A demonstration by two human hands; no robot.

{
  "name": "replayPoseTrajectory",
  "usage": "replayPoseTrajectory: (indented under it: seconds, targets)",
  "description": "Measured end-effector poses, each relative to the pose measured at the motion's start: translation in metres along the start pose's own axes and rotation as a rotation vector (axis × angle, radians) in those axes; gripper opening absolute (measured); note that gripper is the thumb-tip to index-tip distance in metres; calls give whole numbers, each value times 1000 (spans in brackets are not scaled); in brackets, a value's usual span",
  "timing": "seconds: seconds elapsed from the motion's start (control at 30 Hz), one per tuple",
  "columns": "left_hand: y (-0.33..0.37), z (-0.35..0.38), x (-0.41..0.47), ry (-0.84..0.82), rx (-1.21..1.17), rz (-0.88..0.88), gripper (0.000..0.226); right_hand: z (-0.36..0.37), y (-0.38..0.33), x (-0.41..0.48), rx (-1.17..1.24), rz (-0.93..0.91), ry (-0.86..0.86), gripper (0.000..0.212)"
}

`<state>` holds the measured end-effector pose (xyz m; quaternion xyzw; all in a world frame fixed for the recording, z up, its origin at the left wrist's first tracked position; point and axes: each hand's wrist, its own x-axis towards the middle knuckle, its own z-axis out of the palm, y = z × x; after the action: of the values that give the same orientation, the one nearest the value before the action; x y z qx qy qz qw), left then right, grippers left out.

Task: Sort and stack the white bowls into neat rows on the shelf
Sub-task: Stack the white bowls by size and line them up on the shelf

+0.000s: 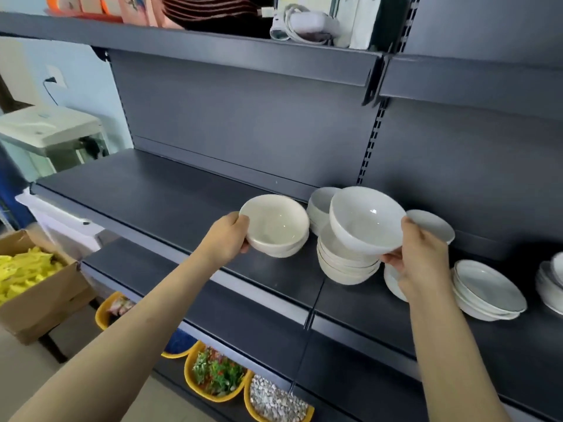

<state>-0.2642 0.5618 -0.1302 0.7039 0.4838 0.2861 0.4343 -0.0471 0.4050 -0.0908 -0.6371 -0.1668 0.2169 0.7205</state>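
Observation:
My left hand point(227, 239) grips the rim of a cream-white bowl point(274, 223) that sits on one or two nested bowls, low over the dark shelf point(158, 193). My right hand point(420, 254) holds a tilted white bowl point(365, 219) by its right rim, just above a stack of several cream bowls point(347, 263). Another bowl stack point(320, 205) stands behind, near the back panel. A white bowl point(432, 223) lies behind my right hand, and part of one more bowl point(393, 281) shows under my wrist.
A stack of shallow white dishes point(487, 290) and more dishes point(551, 281) sit at the right on the shelf. The upper shelf point(243, 56) overhangs. Yellow tubs point(213, 379) stand below, and a cardboard box of yellow items point(33, 278) at the left.

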Motion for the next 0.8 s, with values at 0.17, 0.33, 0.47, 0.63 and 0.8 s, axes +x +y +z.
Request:
replayPoseTrajectory:
  seconds: [0.17, 0.33, 0.47, 0.63, 0.8]
  targets:
    - [-12, 0, 51, -110, 47, 52, 29, 25, 3, 11, -55, 5, 72, 22]
    - [-26, -3, 94, -265, 17, 86, 30, 50, 4, 10, -115, -19, 182, 19]
    - [-34, -4, 120, -358, 1, 149, 47, 66, 4, 7, -79, -33, 271, 18]
    - [-42, -4, 135, -402, 85, 245, 31, 81, 8, 0, -56, -39, 374, 18]
    - [-44, -5, 144, -428, 114, 288, 31, 94, 11, -10, -31, -46, 419, 22]
